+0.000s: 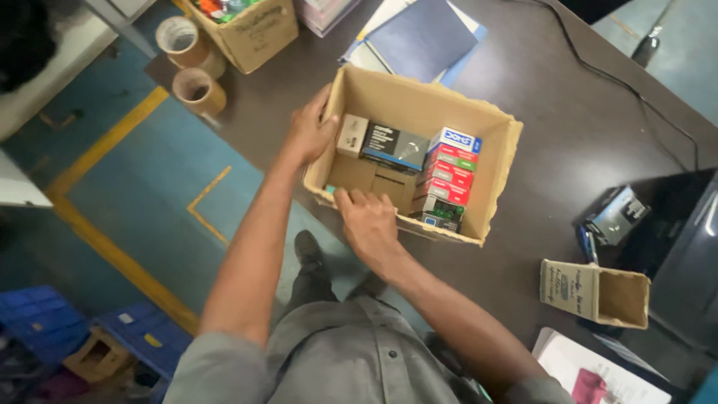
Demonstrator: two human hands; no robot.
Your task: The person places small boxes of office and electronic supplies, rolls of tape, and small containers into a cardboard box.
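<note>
The person is working at an open cardboard box (pixel 497 161) that is sitting near the front edge of the dark desk (pixel 568 112). The left hand (pixel 310 129) is resting flat against the box's left wall, with the thumb curling over the rim, so it is steadying the box and not pinching anything. The right hand (pixel 370 223) is bending over the box's near wall, with its fingers dipping inside and touching a plain brown carton (pixel 374 179) on the bottom. The fingers are bent but not closed, and it cannot be told if they are gripping the carton yet. To do this well, the left hand should be holding the box firm so it is not sliding off the desk edge, while the right hand is feeling for a good hold. Beside the brown carton, a black packet (pixel 395 147) and a stack of small red and blue boxes (pixel 447 179) are packed close together. A small open brown box (pixel 594 293) is lying near the desk's right front corner.
</note>
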